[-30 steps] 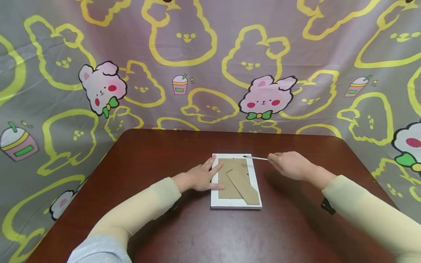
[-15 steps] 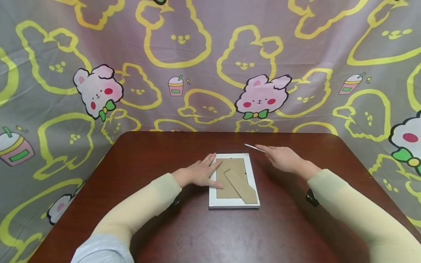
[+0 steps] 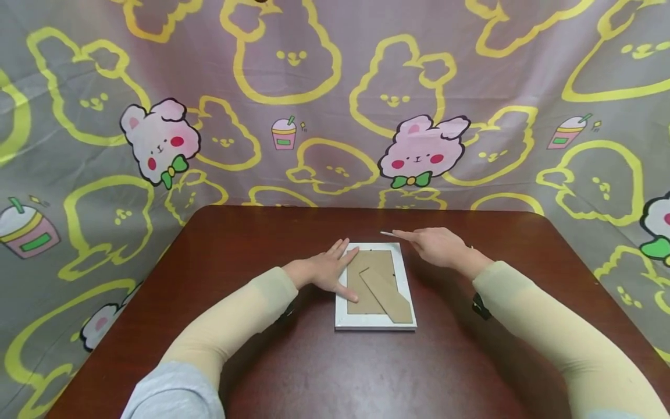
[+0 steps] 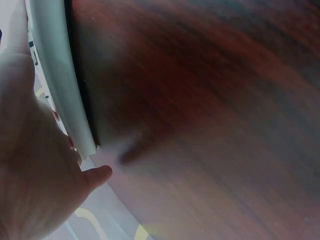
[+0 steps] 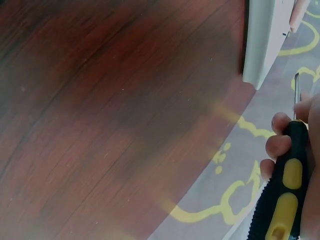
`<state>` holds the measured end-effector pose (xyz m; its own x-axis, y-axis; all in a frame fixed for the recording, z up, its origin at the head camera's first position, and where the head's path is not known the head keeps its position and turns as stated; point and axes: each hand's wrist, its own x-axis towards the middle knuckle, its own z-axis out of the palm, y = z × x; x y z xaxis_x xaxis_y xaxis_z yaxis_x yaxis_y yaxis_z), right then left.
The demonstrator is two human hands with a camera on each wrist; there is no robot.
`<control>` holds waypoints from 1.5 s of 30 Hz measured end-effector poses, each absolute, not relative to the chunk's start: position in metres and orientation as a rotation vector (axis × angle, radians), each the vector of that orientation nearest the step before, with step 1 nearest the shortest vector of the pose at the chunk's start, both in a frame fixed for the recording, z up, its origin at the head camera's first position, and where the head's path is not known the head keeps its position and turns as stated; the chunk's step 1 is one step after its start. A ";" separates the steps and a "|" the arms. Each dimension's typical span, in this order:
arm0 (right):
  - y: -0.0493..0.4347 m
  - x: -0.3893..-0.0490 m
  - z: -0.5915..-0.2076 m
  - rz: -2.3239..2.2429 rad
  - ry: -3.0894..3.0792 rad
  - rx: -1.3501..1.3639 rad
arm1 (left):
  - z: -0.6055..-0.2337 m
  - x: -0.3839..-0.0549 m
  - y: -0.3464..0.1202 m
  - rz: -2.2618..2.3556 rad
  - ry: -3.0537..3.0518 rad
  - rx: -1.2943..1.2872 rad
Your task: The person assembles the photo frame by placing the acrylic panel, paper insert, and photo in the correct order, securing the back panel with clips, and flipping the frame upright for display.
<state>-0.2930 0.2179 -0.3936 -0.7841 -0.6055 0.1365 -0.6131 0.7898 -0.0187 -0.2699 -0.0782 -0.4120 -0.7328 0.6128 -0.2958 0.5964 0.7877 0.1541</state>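
Observation:
A white picture frame (image 3: 366, 321) lies face down on the table, its brown backing board (image 3: 374, 261) and slanted stand leg (image 3: 386, 297) facing up. My left hand (image 3: 327, 272) rests spread on the frame's left side, the thumb and a finger reaching over the backing. Just beyond the frame's far right corner, my right hand (image 3: 437, 244) grips a screwdriver (image 5: 292, 172) with a black and yellow handle. Its metal shaft (image 3: 388, 234) points left above the table, apart from the frame. Small dark tabs (image 3: 394, 275) show along the backing's edge.
The dark reddish-brown wooden table (image 3: 272, 361) reaches out on all sides of the frame. Behind it and at both sides hangs a grey-pink curtain (image 3: 324, 116) with yellow outlines and cartoon rabbits.
The screwdriver's tip has left the frame's far right edge. My right hand has moved left and farther back with it. My left hand stays on the frame.

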 end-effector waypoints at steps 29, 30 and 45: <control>0.208 -0.289 -0.388 0.039 -2.966 1.034 | -0.405 -0.268 -0.075 0.029 2.635 0.873; 0.207 -0.288 -0.389 0.037 -2.972 1.038 | -0.405 -0.268 -0.075 0.028 2.634 0.872; 0.204 -0.284 -0.394 -0.034 -2.896 1.150 | -0.404 -0.267 -0.074 0.016 2.642 0.878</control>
